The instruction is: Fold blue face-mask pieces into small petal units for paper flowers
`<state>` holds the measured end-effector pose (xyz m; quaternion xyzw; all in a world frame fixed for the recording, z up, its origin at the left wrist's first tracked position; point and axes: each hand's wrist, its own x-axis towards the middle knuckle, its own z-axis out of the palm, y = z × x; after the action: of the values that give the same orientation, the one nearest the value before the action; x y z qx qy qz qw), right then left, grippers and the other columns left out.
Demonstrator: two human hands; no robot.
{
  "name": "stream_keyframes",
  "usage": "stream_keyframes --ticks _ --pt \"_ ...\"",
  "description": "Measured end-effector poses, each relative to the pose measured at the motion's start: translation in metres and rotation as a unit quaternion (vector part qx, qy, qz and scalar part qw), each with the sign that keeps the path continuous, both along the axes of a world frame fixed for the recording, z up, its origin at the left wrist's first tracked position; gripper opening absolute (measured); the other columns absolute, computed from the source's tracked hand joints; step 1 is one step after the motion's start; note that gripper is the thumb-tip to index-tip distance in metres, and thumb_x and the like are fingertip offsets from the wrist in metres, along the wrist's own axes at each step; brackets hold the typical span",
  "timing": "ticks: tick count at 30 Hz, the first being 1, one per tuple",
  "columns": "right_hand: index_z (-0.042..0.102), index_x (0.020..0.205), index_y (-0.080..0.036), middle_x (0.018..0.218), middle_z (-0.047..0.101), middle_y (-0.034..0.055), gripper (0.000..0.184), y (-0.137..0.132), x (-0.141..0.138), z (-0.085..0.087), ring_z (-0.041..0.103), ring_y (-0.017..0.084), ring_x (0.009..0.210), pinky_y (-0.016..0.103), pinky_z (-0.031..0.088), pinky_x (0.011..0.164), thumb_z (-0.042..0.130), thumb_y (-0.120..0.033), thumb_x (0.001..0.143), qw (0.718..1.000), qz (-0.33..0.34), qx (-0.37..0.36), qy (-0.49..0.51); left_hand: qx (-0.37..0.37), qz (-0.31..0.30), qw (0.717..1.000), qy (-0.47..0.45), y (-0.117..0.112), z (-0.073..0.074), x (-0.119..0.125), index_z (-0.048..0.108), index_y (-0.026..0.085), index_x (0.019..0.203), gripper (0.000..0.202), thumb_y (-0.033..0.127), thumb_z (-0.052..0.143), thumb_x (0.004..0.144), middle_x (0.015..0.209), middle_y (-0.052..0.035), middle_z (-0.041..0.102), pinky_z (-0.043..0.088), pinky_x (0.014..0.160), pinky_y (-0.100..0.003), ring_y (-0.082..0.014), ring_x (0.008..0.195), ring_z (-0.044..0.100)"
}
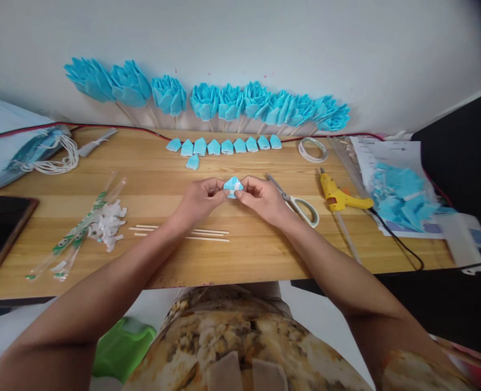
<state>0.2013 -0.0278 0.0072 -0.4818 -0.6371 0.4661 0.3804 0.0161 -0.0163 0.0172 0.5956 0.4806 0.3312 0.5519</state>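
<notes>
Between my two hands is a small folded blue petal [234, 183] with a whitish strip across its lower part. My left hand [202, 200] pinches its left edge with thumb and fingers. On the opposite edge, my right hand [262, 199] grips it the same way. Just beyond lies a row of similar folded blue petals [227, 146], with one single petal [192, 162] in front of the row. Scissors [299, 206] with pale handles rest right beside my right hand. Thin wooden sticks [208, 235] lie partly hidden under my left forearm.
Several blue flowers on sticks [169, 95] lean against the wall. At right are a tape roll [312, 150], a yellow glue gun [340, 195] with its cord, and a bag of blue pieces [403, 195]. White scraps [107, 222], plastic wrappers [77, 233] and a phone [4, 228] lie left.
</notes>
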Motion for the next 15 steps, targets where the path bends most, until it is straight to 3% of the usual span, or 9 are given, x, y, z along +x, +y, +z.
stream_keyframes --ticks 7,15 --pt "0.056 0.074 -0.02 0.065 0.052 -0.0038 0.023 0.0021 0.0039 -0.0019 0.043 0.011 0.061 0.026 0.033 0.058 0.065 -0.04 0.081 1.0 0.005 0.001 -0.012 -0.014 0.02 1.0 -0.001 -0.0008 0.0037 -0.0021 0.061 0.018 0.07 0.018 0.035 0.065 0.075 0.062 0.0048 0.049 0.03 0.056 -0.024 -0.009 0.056 0.035" --pt "0.051 0.073 -0.021 0.067 0.048 -0.005 0.024 0.0037 0.0042 -0.0059 0.041 0.01 0.062 0.025 0.034 0.06 0.064 -0.041 0.08 1.0 0.009 0.025 0.006 0.019 0.045 0.999 0.017 -0.0015 0.0057 -0.0045 0.064 0.019 0.073 0.026 0.042 0.076 0.069 0.058 0.004 0.05 0.025 0.052 -0.024 -0.0098 0.053 0.037"
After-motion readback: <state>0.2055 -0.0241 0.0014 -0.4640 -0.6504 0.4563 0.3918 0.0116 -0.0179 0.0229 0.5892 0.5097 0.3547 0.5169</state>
